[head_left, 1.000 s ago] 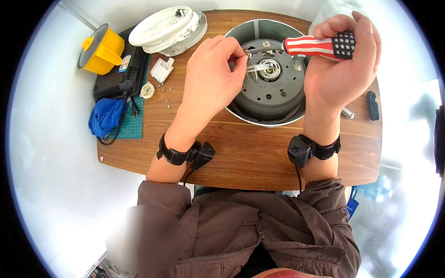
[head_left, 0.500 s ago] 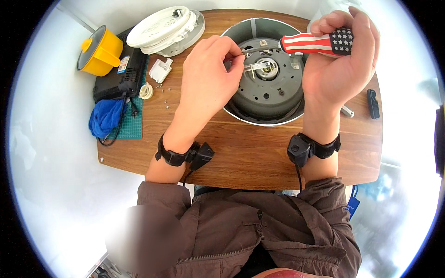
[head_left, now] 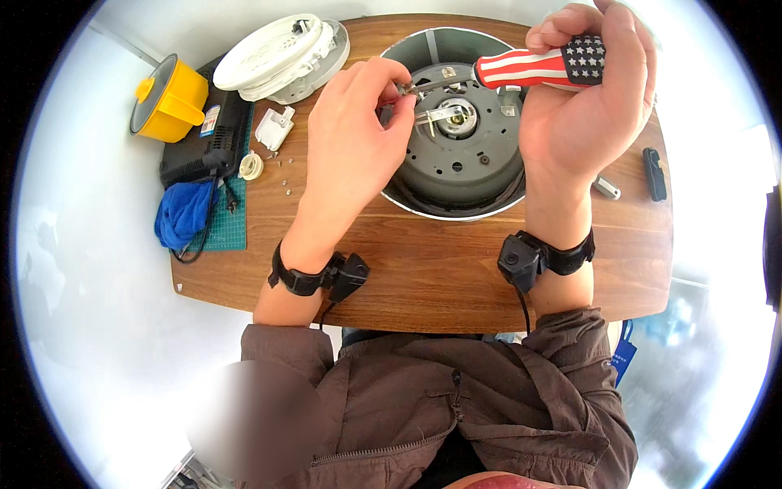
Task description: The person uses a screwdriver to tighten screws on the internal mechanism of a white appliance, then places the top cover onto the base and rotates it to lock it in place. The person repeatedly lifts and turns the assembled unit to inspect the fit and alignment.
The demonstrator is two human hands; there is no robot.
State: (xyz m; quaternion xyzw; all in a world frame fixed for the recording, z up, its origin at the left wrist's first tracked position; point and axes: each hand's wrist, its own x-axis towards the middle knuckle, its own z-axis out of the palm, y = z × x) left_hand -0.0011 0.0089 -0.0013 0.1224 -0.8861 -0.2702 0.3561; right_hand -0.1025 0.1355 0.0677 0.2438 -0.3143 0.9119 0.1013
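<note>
My right hand (head_left: 580, 122) holds a screwdriver (head_left: 538, 67) by its thick red, white and black handle with stripes and stars. The shaft points left over a round grey metal appliance housing (head_left: 456, 175). At the shaft's tip, my left hand (head_left: 354, 134) pinches thumb and forefinger together; what lies between them is too small to make out. Beneath the fingers, a pale strip-like part (head_left: 436, 115) reaches toward the round socket (head_left: 459, 119) at the housing's middle. Holes and small metal tabs dot the inner plate.
At the back left stand white round plastic parts (head_left: 273, 57), a yellow lidded container (head_left: 175, 102) and a black case (head_left: 199, 155). A blue cloth (head_left: 183, 213) lies on a green mat (head_left: 232, 232). Small screws (head_left: 286, 192) lie nearby. At right are a metal-ended tool (head_left: 606, 187) and a black object (head_left: 654, 174).
Both hands and the screwdriver have shifted a little left. The housing also sits slightly farther left in the view, which has itself moved a bit. Both grips look the same.
</note>
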